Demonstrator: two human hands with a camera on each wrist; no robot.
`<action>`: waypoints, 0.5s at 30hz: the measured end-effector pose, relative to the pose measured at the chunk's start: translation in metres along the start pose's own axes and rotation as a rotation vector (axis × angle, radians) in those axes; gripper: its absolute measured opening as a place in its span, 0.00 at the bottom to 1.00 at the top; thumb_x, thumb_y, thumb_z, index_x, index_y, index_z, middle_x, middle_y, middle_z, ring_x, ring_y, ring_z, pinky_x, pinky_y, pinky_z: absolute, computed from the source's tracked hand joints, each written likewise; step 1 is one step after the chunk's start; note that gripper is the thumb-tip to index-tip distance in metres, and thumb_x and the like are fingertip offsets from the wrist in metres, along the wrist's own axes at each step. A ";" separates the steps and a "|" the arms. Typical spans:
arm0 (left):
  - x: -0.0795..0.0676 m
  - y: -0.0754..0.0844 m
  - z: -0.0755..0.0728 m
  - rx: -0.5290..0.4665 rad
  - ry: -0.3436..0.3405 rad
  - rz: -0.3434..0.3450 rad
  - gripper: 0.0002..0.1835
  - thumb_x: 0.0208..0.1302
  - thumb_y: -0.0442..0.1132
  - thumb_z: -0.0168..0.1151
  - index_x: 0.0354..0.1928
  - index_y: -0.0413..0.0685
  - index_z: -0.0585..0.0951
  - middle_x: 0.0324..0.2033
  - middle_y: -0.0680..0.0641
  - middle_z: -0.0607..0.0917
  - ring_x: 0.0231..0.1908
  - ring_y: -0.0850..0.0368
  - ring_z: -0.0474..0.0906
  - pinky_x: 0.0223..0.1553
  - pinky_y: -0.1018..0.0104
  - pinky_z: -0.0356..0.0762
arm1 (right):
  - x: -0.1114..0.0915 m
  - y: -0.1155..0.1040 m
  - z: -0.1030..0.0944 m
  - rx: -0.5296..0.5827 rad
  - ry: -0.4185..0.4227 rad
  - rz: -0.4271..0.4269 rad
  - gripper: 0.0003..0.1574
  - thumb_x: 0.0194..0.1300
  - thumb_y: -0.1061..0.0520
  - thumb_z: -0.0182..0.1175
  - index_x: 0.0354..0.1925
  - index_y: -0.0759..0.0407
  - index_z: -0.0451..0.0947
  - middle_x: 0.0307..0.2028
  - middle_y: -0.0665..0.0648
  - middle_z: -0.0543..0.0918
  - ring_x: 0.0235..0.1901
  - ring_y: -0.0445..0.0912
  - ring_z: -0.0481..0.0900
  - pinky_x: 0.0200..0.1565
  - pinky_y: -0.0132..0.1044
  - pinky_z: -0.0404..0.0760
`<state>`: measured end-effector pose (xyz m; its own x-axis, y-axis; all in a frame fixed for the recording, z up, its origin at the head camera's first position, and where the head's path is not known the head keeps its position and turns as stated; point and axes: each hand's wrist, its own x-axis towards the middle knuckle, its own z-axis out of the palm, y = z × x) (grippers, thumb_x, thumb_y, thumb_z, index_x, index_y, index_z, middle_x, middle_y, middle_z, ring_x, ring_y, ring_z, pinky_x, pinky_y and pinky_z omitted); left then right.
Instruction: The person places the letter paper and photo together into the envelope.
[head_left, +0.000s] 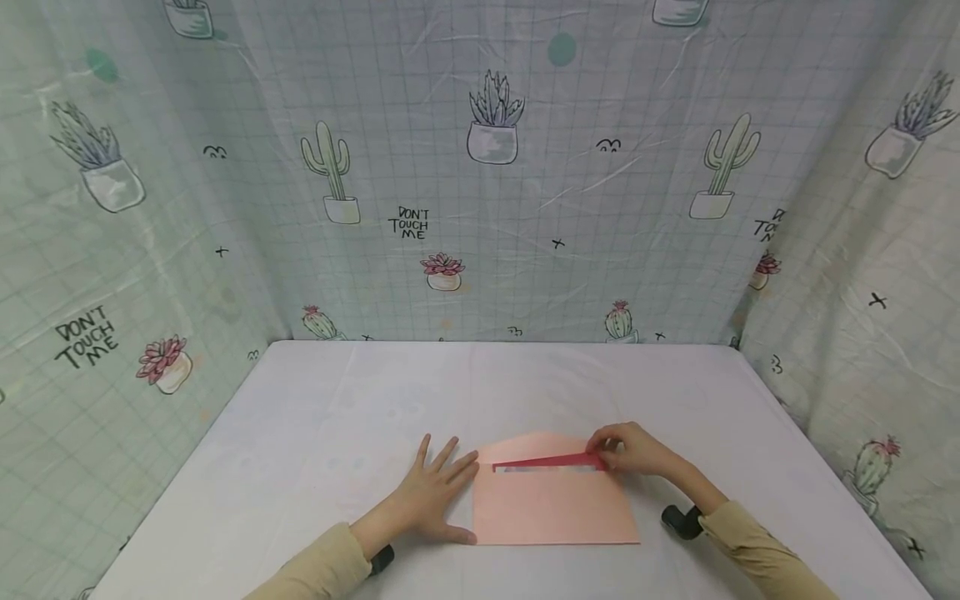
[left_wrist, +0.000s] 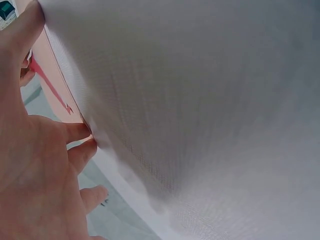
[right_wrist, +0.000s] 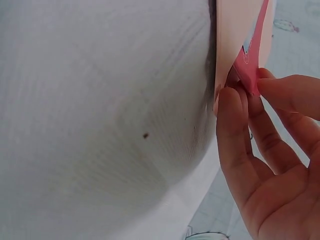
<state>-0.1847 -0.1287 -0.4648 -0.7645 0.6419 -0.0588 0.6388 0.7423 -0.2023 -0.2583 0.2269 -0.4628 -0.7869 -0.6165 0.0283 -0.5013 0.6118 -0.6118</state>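
Note:
A peach envelope (head_left: 555, 508) lies on the white table with its pointed flap open toward the back. Out of its mouth shows the upper edge of a red card (head_left: 540, 461), with a pale strip below it; the rest is hidden inside. Fingers spread, my left hand (head_left: 431, 496) rests along the envelope's left edge, and in the left wrist view its fingertips touch that edge. At the opposite end, my right hand (head_left: 637, 448) pinches the card's right corner. The right wrist view shows the red corner (right_wrist: 248, 72) between thumb and fingers, beside the envelope's side (right_wrist: 230, 35).
A white cloth covers the table (head_left: 300, 433). Patterned curtains with cactus drawings hang behind (head_left: 555, 192) and at both sides. Black wrist devices sit under the right forearm (head_left: 681, 522) and the left forearm (head_left: 382, 559).

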 end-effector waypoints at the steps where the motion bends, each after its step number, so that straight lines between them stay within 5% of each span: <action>1: 0.000 0.000 0.000 -0.002 -0.001 -0.001 0.52 0.42 0.79 0.43 0.65 0.53 0.61 0.67 0.52 0.59 0.67 0.42 0.50 0.59 0.33 0.47 | 0.000 0.000 0.000 0.000 0.002 0.000 0.11 0.55 0.68 0.55 0.37 0.59 0.79 0.34 0.54 0.82 0.27 0.35 0.71 0.26 0.26 0.74; 10: 0.000 -0.001 0.001 -0.011 -0.006 0.003 0.52 0.42 0.79 0.43 0.65 0.52 0.60 0.67 0.52 0.58 0.67 0.42 0.50 0.60 0.34 0.46 | 0.004 -0.011 0.007 -0.047 0.019 0.027 0.11 0.56 0.66 0.53 0.37 0.57 0.78 0.30 0.51 0.79 0.25 0.34 0.69 0.25 0.25 0.73; 15: 0.000 -0.001 0.001 -0.009 0.003 0.005 0.52 0.42 0.79 0.44 0.65 0.52 0.61 0.67 0.52 0.59 0.67 0.42 0.50 0.59 0.33 0.47 | 0.009 -0.020 0.014 -0.235 0.045 0.008 0.07 0.55 0.62 0.56 0.34 0.55 0.79 0.26 0.47 0.77 0.25 0.35 0.67 0.27 0.25 0.71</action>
<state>-0.1855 -0.1290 -0.4652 -0.7611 0.6461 -0.0567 0.6434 0.7409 -0.1928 -0.2503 0.2018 -0.4617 -0.8039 -0.5914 0.0623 -0.5605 0.7185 -0.4118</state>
